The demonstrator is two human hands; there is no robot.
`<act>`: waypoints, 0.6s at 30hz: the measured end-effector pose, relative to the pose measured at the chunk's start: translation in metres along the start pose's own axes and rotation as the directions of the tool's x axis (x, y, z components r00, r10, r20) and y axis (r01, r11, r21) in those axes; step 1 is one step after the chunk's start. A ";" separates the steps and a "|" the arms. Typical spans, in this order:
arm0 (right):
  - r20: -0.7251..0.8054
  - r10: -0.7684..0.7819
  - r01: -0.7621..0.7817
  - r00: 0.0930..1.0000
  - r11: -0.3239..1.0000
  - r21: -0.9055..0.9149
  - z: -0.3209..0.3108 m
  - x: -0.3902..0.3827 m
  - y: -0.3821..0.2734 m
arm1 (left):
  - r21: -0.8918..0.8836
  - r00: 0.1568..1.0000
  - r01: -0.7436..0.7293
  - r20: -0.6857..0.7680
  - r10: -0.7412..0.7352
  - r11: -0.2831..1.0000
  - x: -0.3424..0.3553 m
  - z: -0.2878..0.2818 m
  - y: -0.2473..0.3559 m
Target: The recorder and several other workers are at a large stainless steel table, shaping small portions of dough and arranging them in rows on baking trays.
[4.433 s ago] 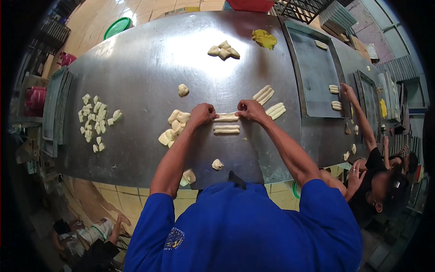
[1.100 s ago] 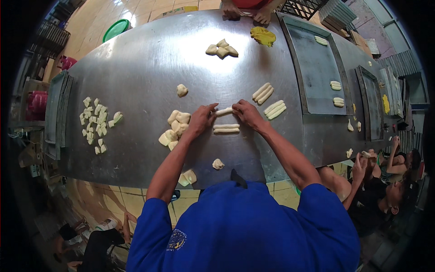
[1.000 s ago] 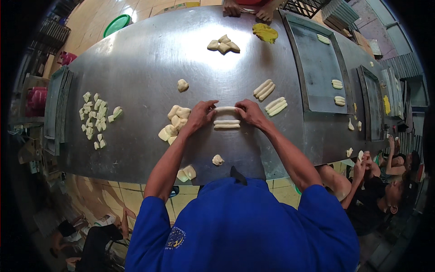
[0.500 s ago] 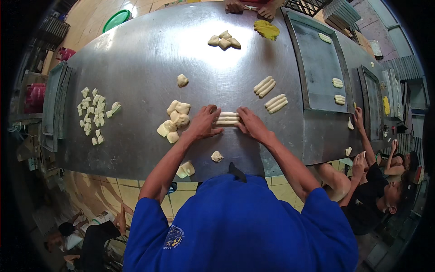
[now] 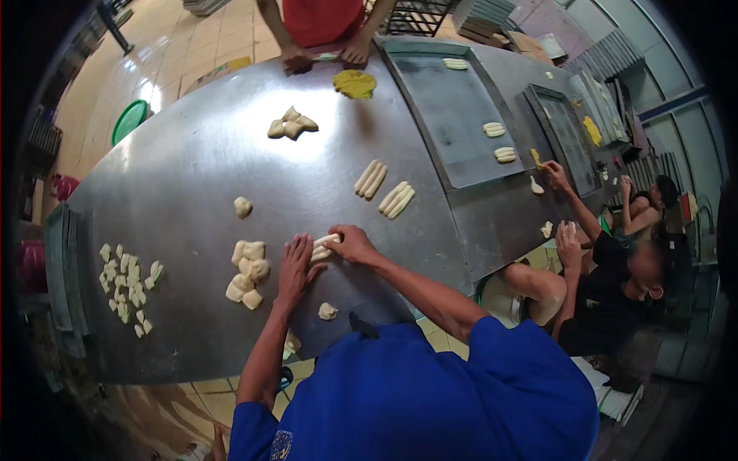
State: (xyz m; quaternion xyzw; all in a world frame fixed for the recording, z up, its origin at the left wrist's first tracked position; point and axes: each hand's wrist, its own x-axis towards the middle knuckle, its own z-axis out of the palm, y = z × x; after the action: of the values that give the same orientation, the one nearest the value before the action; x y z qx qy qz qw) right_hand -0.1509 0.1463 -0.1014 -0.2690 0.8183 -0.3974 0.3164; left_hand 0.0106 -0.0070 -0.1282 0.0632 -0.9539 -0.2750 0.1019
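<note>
The dough rolls (image 5: 325, 245), apart a second ago, have been put side by side near the middle of the counter (image 5: 177, 207), so one bunch seems made, its right end pinched by the right hand (image 5: 354, 245), its left touched by the spread-out left hand (image 5: 294, 272).

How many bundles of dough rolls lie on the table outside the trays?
3: one bundle between the left hand and right hand, partly covered; two bundles beyond the right hand. Others may be hidden.
</note>
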 end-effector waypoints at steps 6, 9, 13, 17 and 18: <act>-0.146 0.047 -0.040 0.988 0.998 0.050 0.003 -0.010 0.002 | -0.004 0.999 0.024 0.026 -0.024 1.000 0.002 0.004 0.005; -0.163 0.069 -0.042 0.984 0.986 0.162 -0.018 -0.015 -0.017 | -0.036 0.998 0.052 0.032 -0.051 0.998 -0.002 -0.004 0.007; -0.177 0.023 0.020 0.984 0.970 0.241 -0.104 -0.020 -0.028 | -0.050 0.997 0.067 0.049 -0.064 0.997 0.000 -0.009 0.012; -0.373 -0.050 0.045 0.927 0.999 -0.021 -0.253 -0.034 -0.029 | -0.009 0.999 0.048 -0.003 -0.048 0.999 0.002 -0.006 0.013; -0.463 -0.045 -0.022 0.885 0.990 -0.138 -0.285 -0.037 -0.023 | -0.013 0.999 0.047 -0.012 -0.047 0.999 0.003 -0.006 0.014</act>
State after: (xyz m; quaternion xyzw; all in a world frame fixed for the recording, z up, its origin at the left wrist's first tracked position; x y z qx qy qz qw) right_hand -0.3309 0.2968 0.0668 -0.1923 0.8944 -0.3937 0.0895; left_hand 0.0078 0.0012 -0.1152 0.0868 -0.9497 -0.2832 0.1018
